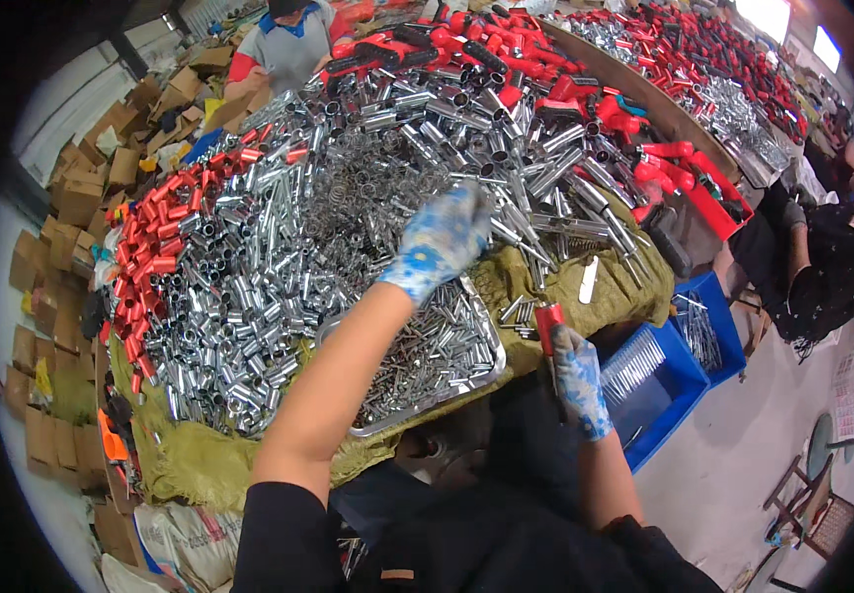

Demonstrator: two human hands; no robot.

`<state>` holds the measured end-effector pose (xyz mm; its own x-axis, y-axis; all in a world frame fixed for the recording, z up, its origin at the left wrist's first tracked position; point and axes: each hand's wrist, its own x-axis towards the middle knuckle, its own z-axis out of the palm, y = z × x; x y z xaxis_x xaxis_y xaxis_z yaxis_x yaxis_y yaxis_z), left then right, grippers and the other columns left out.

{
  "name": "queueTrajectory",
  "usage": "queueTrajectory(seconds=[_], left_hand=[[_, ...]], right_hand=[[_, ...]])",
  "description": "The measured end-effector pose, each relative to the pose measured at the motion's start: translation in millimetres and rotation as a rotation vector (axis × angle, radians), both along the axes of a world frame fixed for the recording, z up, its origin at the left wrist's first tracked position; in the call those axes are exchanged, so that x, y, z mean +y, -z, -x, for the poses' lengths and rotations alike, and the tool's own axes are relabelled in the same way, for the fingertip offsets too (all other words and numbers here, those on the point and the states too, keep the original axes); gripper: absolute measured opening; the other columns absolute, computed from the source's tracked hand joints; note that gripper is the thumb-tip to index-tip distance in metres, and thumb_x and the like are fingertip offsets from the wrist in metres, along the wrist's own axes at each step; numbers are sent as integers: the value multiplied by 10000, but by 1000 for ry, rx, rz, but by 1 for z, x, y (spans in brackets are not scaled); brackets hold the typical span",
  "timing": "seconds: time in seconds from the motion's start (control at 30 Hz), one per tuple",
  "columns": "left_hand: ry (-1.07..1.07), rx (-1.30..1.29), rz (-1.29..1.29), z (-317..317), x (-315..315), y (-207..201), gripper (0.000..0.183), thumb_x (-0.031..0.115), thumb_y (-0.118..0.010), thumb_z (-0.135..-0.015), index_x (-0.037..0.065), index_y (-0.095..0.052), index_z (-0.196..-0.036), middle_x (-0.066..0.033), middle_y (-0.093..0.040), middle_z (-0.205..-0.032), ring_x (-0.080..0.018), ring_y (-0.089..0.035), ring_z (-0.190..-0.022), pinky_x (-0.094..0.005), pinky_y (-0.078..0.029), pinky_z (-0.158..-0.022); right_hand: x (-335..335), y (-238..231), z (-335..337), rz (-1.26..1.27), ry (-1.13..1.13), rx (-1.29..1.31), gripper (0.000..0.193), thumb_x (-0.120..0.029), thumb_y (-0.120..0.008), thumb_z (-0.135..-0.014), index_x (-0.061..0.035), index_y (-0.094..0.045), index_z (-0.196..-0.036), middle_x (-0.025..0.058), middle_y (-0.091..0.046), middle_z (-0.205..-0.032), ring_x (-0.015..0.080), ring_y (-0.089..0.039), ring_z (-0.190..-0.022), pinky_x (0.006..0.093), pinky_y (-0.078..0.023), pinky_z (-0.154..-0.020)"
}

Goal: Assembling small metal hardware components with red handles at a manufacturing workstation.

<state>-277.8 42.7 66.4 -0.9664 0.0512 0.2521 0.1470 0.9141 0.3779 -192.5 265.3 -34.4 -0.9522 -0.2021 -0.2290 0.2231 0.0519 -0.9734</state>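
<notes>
My left hand, in a blue and white glove, reaches over the heap of wire springs beside long chrome tubes. Its fingers are blurred and turned away, so I cannot make out what they hold. Lower right, my right hand, gloved alike, is closed round a red handle that points upward. A metal tray of short metal pins lies below my left forearm. Between the hands, a few loose pins rest on a yellow-green sack near a white flat piece.
Chrome sleeves and red sleeves cover the table's left. Red handles are heaped at the back. Blue bins and a red tray stand right. One person works across the table, another at right. Cartons line the left.
</notes>
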Motion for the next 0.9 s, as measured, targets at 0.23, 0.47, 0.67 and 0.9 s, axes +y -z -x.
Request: queueTrajectory(seconds=[0.23, 0.47, 0.67, 0.9], left_hand=[[437, -445, -150, -11, 12, -30, 296, 250, -565, -870, -14, -608, -999, -133, -659, -815, -183, -647, -763, -343, -509, -717], [455, -440, 327, 37, 43, -42, 541, 562, -386, -912, 113, -669, -1015, -195, -650, -986, -363, -616, -927, -440, -476, -838], [163, 25, 388, 193, 81, -34, 539, 400, -512, -873, 82, -489, -1307, -154, -535, -1300, -293, -545, -1160, -427, -446, -952], [2, 262, 675, 297, 70, 39, 393, 178, -553, -839, 108, -553, -1227, -98, -641, -1082, -246, -636, -969, -370, -508, -796]], right_hand=[[-18, 2, 23, -17, -136, 121, 554, -510, -586, -882, 1, -619, -1093, 9, -561, -695, 78, -496, -634, 272, -426, -568], [-25, 22, 35, 136, 25, 157, 477, -422, -594, -903, 6, -617, -1112, 36, -640, -805, 90, -551, -718, 277, -462, -647], [-28, 18, 39, 93, 81, 167, 400, -336, -590, -910, 4, -614, -1118, 78, -664, -852, 137, -600, -779, 307, -490, -702], [-37, 33, 33, 96, 48, 163, 444, -400, -614, -873, -48, -620, -1144, 170, -673, -856, 217, -651, -746, 335, -498, -678]])
